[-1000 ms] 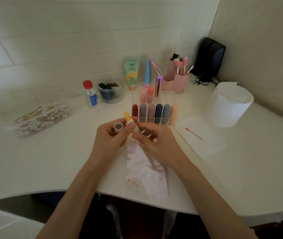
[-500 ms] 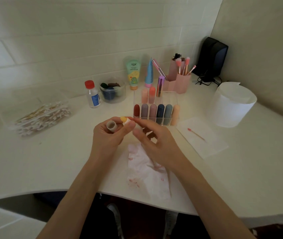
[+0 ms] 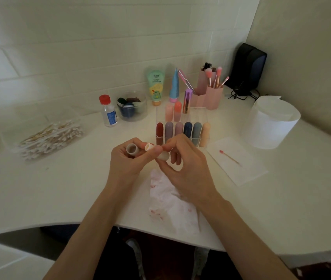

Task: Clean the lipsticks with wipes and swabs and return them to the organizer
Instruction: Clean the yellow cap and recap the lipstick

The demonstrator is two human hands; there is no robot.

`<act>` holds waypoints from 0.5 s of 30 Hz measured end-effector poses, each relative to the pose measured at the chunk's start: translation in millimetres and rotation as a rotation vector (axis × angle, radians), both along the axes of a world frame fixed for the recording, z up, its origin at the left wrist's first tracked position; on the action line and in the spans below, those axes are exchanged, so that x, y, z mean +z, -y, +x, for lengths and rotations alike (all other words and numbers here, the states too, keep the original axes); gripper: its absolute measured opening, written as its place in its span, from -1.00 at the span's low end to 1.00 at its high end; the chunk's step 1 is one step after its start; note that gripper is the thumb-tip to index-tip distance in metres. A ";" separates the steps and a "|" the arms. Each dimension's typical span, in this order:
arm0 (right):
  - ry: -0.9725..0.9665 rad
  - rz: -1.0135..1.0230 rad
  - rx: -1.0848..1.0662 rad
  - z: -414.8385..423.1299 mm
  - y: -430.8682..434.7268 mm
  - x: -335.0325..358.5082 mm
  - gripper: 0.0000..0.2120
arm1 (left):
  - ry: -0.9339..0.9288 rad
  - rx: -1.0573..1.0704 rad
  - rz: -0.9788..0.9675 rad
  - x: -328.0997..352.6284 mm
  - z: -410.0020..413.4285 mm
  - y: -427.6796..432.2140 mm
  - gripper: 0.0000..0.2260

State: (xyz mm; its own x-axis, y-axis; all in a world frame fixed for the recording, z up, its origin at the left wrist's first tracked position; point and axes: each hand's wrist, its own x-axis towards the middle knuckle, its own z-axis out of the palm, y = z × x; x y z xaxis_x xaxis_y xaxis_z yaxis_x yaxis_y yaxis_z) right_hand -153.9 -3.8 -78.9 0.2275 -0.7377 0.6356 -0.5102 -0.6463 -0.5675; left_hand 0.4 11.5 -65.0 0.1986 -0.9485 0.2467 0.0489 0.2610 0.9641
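Lipsticks (image 3: 178, 129) — nine in organizer (image 3: 200, 118), one between left hand (image 3: 126, 164), right hand (image 3: 188, 174)

White wipe (image 3: 170, 203) blotched with pink-red smears. Lipsticks (image 3: 188, 128) along the near edge of the clear organizer (image 3: 204, 118): dark red, mauve, pink, navy, slate blue, peach.

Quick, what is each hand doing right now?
Left hand: holds the cap and pinches the lipstick.
Right hand: pinches the lipstick's base.

Left hand (image 3: 126, 164), right hand (image 3: 186, 170), forearms (image 3: 91, 215) bare; grey shoes (image 3: 135, 248)
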 end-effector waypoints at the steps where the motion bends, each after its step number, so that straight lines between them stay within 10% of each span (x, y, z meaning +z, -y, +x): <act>1: -0.020 -0.037 -0.014 -0.1 0.6 -1.2 -0.79 | 0.006 0.000 0.001 -0.3 0.0 0.2 -0.85; 15: 0.075 0.045 -0.131 -9.7 4.6 2.2 -0.78 | 0.029 -0.138 0.082 -4.3 0.7 4.7 -0.68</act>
State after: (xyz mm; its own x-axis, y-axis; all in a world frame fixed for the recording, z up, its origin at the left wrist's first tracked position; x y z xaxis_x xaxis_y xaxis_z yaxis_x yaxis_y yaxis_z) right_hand -163.6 -8.4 -76.7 0.0807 -0.7863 0.6126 -0.5436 -0.5498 -0.6342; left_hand 1.2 6.8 -69.3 0.0584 -0.9836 0.1708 0.0507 0.1738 0.9835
